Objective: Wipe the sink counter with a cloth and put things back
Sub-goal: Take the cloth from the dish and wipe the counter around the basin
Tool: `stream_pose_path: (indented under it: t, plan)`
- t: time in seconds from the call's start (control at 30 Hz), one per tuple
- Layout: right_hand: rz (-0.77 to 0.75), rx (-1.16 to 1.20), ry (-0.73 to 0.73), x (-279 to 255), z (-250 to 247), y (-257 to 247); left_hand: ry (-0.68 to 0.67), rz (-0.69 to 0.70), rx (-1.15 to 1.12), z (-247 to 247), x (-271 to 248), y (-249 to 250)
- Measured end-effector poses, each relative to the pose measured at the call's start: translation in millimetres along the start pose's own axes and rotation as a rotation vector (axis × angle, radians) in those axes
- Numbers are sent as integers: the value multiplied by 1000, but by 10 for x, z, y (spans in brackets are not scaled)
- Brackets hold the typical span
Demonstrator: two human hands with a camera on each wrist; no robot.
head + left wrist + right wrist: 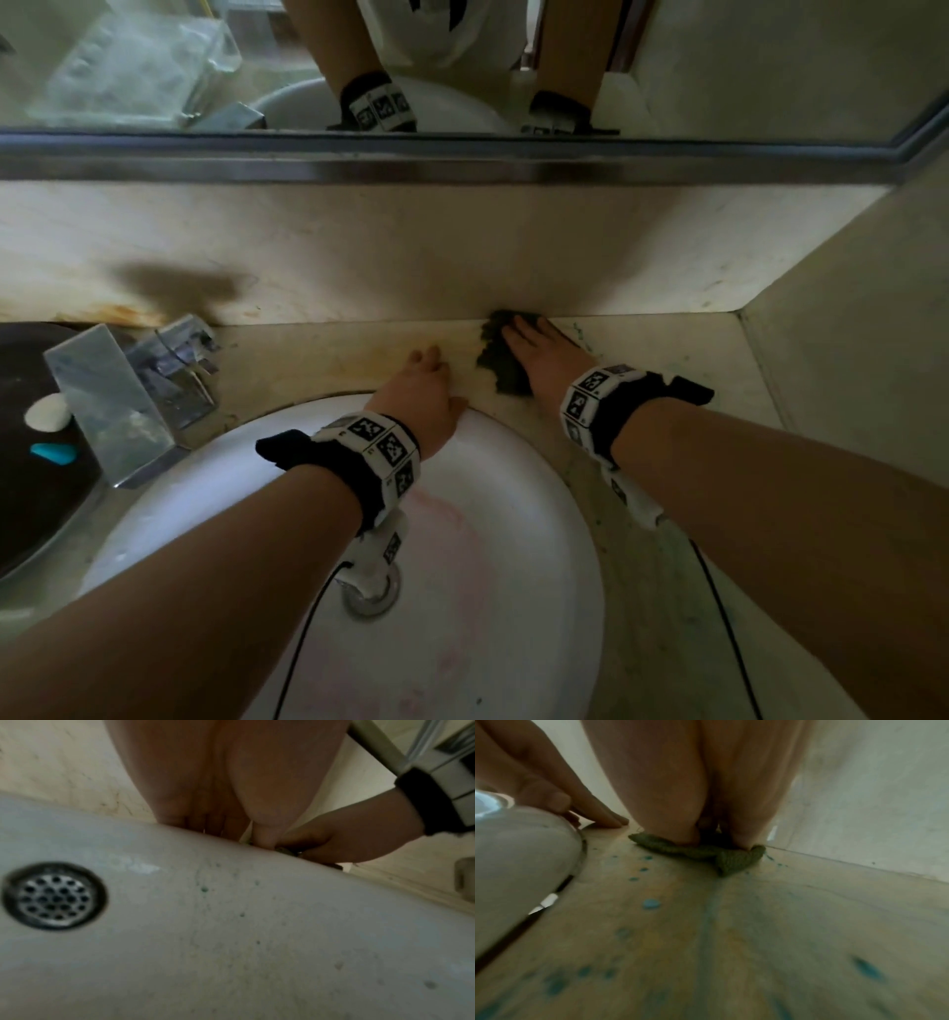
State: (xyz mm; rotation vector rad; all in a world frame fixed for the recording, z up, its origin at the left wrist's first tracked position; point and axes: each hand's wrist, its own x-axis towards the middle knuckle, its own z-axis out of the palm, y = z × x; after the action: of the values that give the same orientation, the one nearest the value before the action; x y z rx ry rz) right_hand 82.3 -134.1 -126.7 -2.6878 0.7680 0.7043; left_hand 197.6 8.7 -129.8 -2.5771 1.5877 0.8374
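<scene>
A dark green cloth (495, 367) lies on the beige counter (328, 349) behind the white sink (488, 539), its far end against the back wall. My right hand (534, 347) lies flat on it with straight fingers, pressing it down. In the right wrist view the cloth (700, 852) bunches under the right hand (693, 801), with blue spots (651, 903) on the counter in front. My left hand (423, 377) rests flat on the counter at the sink rim, just left of the cloth and holding nothing. The left wrist view shows the left hand (218, 787) above the sink rim (231, 862).
A chrome faucet (164, 380) stands at the sink's left. Beside it a dark round tray (31, 514) holds a white soap (47, 415) and a blue piece (54, 453). A mirror (462, 61) runs above the backsplash; a side wall (847, 385) closes the right.
</scene>
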Motion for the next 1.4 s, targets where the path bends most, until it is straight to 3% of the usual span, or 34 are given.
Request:
stream_pose_path:
  t: [0.27, 0.47, 0.63, 0.7, 0.8, 1.0, 1.13, 1.23, 1.4]
  plan:
    - [129, 78, 42, -202, -4, 265, -57, -19, 38, -3, 7, 20]
    - [-126, 168, 59, -230, -106, -121, -36, -22, -12, -7, -18, 45]
    - [-340, -107, -26, -341, -7, -212, -44, -32, -20, -7, -25, 55]
    - [-378, -111, -17, -471, 115, -158, -53, -40, -7, -28, -27, 51]
    - [-388, -27, 7, -719, 326, 72, -70, -52, 16, -47, -55, 80]
    - [-304, -60, -102, -1192, 524, 321, -82, -64, 8, -75, -84, 116]
    - [-251, 37, -45, -1023, 375, 116, -70, -51, 20, -65, -77, 103]
    - [-235, 80, -84, -817, 202, -96, -75, -42, 29, -50, -63, 80]
    - [-287, -73, -119, -584, -18, -426, -47, -9, 7, -16, -18, 48]
